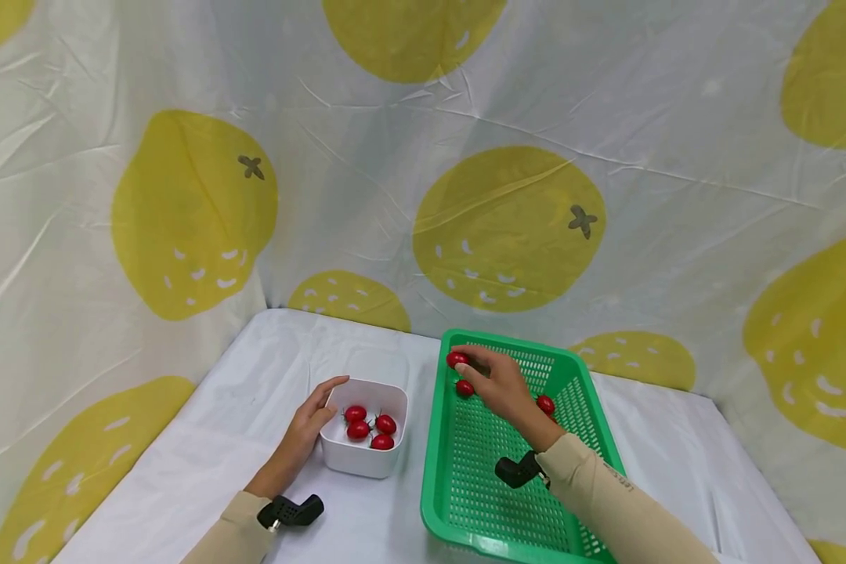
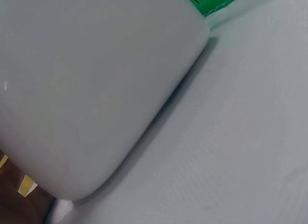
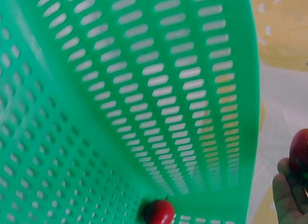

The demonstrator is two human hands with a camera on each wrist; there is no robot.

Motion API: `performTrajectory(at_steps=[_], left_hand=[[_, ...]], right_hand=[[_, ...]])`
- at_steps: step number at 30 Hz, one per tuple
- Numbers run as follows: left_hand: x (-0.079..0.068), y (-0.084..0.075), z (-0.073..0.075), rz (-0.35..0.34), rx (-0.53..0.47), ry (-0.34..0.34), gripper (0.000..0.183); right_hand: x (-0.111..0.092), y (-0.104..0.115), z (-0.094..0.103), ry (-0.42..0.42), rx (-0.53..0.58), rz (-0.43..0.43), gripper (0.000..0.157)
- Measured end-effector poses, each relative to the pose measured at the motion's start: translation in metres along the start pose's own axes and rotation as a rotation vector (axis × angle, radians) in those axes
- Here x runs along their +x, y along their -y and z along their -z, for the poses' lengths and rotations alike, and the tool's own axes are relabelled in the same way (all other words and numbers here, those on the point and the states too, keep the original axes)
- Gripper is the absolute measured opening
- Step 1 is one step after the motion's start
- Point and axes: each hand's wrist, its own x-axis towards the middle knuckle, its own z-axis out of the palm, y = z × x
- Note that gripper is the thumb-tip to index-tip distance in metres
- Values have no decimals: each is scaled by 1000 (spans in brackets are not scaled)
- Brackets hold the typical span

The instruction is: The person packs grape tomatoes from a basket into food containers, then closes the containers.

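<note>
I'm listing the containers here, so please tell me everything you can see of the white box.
The white box is squarish and open-topped, with rounded corners and smooth, plain walls that look like plastic. It stands upright on the white cloth, to the left of the green basket and apart from it. Four small red tomatoes lie inside. The left hand touches its left side at the rim.

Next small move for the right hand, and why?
I'd probably carry the held cherry tomato left to the white container. The right hand already pinches it above the green basket, the left hand holds the container at its rim, and four cherry tomatoes already lie inside, with space visible beside them.
</note>
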Motion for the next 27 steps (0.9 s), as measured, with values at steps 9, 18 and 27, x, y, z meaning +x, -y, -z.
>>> performTrajectory(at_steps=[9, 18, 27], left_hand=[[-1, 0, 0, 2, 0, 2, 42], [-1, -1, -1, -5, 0, -5, 42], [0, 0, -1, 2, -4, -3, 43]], right_hand=[[4, 19, -12, 18, 155, 2, 34], [0, 53, -16, 80, 249, 0, 33], [1, 57, -27, 112, 255, -18, 36]])
